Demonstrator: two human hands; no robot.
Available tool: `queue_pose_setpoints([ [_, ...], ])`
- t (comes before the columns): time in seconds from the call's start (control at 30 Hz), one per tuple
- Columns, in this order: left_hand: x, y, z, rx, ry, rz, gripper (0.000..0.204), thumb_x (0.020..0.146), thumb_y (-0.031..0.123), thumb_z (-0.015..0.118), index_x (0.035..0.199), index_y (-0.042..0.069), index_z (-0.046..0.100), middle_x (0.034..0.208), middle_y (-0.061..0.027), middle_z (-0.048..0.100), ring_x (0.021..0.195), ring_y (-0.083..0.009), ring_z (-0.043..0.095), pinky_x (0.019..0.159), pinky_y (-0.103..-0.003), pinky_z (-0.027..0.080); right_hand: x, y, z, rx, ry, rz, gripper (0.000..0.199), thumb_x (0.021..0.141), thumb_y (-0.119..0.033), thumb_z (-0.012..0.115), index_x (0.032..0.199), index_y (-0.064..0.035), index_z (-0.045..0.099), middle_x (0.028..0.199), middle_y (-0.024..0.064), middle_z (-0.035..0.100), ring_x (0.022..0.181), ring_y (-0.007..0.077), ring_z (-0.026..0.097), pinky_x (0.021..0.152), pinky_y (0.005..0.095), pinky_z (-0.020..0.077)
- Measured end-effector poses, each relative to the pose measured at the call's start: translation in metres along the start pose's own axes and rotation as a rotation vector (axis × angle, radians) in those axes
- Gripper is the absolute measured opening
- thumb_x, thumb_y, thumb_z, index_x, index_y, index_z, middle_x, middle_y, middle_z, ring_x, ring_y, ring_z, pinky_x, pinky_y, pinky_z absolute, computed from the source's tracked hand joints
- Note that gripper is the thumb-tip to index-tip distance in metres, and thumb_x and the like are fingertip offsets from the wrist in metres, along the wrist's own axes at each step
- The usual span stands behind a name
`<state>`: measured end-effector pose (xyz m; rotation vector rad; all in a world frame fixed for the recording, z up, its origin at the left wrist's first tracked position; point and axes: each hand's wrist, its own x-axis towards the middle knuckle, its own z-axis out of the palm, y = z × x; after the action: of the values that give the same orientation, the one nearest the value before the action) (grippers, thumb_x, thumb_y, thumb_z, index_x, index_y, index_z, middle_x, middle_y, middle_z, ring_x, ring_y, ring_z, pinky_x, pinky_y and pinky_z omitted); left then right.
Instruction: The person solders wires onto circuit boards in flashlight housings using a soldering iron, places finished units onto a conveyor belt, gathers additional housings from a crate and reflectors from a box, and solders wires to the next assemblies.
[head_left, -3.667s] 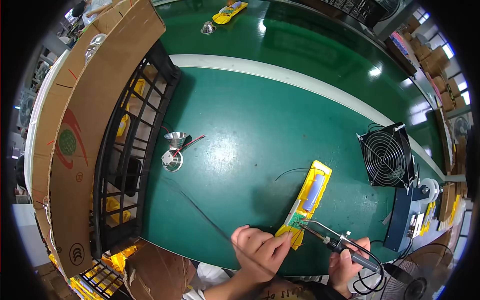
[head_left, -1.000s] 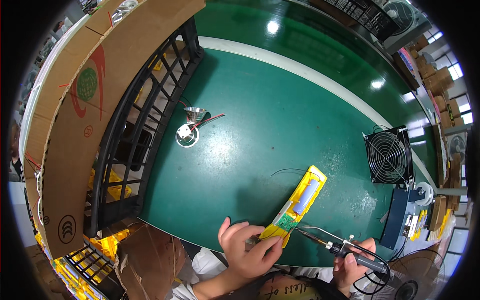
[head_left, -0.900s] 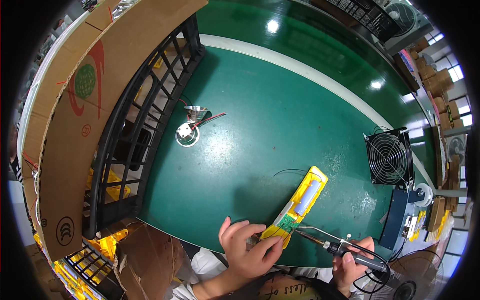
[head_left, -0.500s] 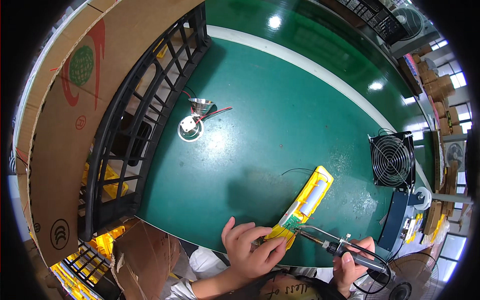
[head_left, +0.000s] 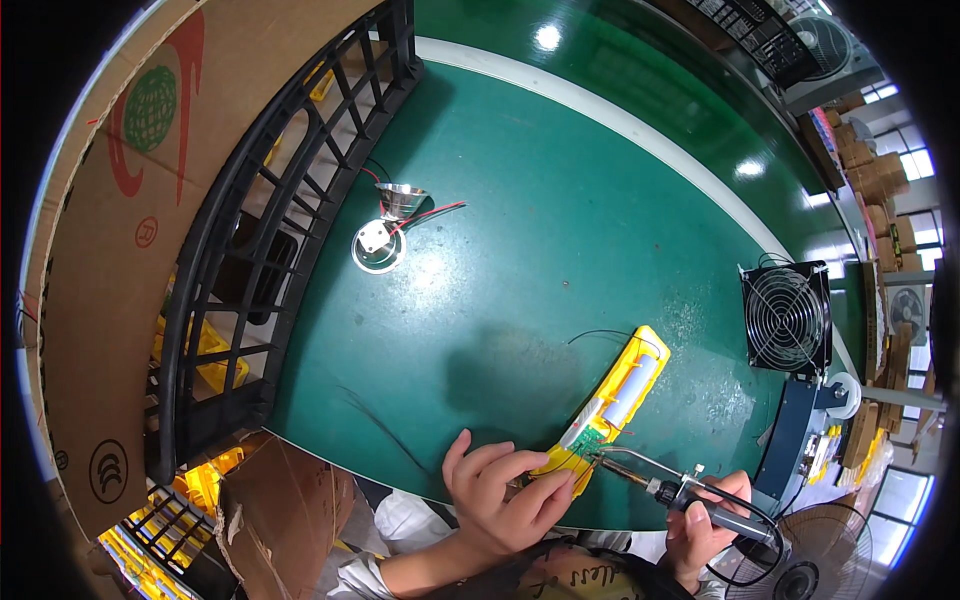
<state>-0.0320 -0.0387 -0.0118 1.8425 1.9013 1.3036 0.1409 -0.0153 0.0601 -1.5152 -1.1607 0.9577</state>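
Left hand [head_left: 505, 495]: fingers closed on near end of yellow housing [head_left: 612, 405], pinning it flat on green surface [head_left: 520, 250]. Right hand [head_left: 705, 520]: fingers wrapped around soldering iron [head_left: 690, 490]; tip at green circuit board [head_left: 590, 437], just beyond left fingertips. Soldering looks underway; housing open, unclosed.

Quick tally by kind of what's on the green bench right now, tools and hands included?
Hands: 2, left hand, right hand
Soldering iron: 1
Yellow housing with circuit board: 1
Metal reflector cups with wires: 2
Black fan: 1
Total: 7
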Motion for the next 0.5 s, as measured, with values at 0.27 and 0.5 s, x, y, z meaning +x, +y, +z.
queue_pose_setpoints([
  [0.27, -0.0005, 0.0006, -0.0006, -0.041, 0.022, -0.050, 0.016, 0.060, 0.016, 0.072, 0.074, 0.020, 0.065, 0.092, 0.0055, 0.056, 0.088, -0.0185, 0.049, 0.092, -0.048, 0.032, 0.0003, 0.0001, 0.0014, 0.012, 0.000, 0.000, 0.040, 0.071, -0.028, 0.068, 0.078, -0.0035, 0.037, 0.052, 0.0020, 0.042, 0.034, 0.0061, 0.038, 0.033, 0.0166, 0.0300],
  [0.5, -0.0007, 0.0006, 0.0003, -0.021, 0.004, -0.020, 0.018, 0.059, 0.015, 0.072, 0.074, 0.021, 0.065, 0.092, 0.0038, 0.052, 0.087, -0.0205, 0.048, 0.092, -0.048, 0.033, 0.0009, -0.0005, -0.0006, 0.007, -0.009, 0.010, 0.039, 0.071, -0.027, 0.068, 0.078, -0.0033, 0.037, 0.053, 0.0025, 0.043, 0.034, 0.0061, 0.038, 0.033, 0.0167, 0.0299],
])
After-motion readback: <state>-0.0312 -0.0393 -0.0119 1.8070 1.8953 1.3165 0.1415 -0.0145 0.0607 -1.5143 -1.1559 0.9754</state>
